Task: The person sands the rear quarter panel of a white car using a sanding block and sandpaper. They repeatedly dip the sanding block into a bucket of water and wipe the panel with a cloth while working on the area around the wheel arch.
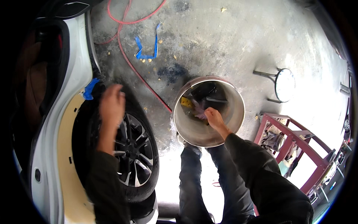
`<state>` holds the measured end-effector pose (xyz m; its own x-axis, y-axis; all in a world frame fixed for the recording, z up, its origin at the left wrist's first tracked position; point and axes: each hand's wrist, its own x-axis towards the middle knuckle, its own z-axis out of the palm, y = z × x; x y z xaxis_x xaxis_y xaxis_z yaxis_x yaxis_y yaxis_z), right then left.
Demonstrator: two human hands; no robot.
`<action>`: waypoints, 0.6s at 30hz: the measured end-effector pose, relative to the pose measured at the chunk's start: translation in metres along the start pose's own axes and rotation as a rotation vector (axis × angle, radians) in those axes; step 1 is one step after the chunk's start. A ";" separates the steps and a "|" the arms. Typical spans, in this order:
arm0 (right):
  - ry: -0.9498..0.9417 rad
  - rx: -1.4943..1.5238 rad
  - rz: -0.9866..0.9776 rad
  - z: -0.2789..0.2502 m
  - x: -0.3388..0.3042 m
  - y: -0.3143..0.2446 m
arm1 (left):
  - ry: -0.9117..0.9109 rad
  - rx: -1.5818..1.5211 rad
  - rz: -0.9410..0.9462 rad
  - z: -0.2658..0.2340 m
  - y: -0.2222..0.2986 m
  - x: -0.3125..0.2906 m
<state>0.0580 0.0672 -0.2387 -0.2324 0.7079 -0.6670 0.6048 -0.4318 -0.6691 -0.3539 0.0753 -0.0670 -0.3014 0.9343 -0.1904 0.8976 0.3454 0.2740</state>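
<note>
My right hand (pixel 215 118) is closed over a large round metal bin (pixel 238 108). A crumpled, thin, pale purple piece (pixel 200 110) hangs at its fingers; whether it is cloth or plastic I cannot tell. Inside the bin lie a yellow spotted piece (pixel 186 101) and dark scraps (pixel 204 89). My left hand (pixel 112 104), smeared by motion, is above the top of a car tire (pixel 149 130). Near it, a strip of blue tape (pixel 90 89) sticks to the white car's fender (pixel 67 138), which has a beige patch along the wheel arch.
A red hose (pixel 130 63) runs across the concrete floor toward the bin. Torn blue tape (pixel 146 56) and small crumbs lie beyond it. To the right stand a round-topped stool (pixel 285 85) and a dark red metal frame cart (pixel 298 140) with things on its shelf.
</note>
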 end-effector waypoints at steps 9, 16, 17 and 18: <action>-0.245 1.007 0.168 -0.087 -0.172 -0.211 | -0.196 -0.978 0.263 0.086 0.183 -0.111; -0.244 1.053 0.111 -0.154 -0.249 -0.289 | -0.224 -1.235 0.141 0.164 0.221 -0.139; -0.222 1.012 0.052 -0.160 -0.245 -0.293 | -0.272 -1.490 -0.008 0.178 0.231 -0.138; -0.197 0.967 -0.005 -0.168 -0.238 -0.295 | -0.287 -1.727 -0.170 0.164 0.242 -0.132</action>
<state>0.0629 0.1200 0.1724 -0.4092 0.6431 -0.6473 -0.2589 -0.7621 -0.5935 -0.0444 0.0207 -0.1298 -0.1154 0.9032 -0.4134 -0.5293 0.2962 0.7950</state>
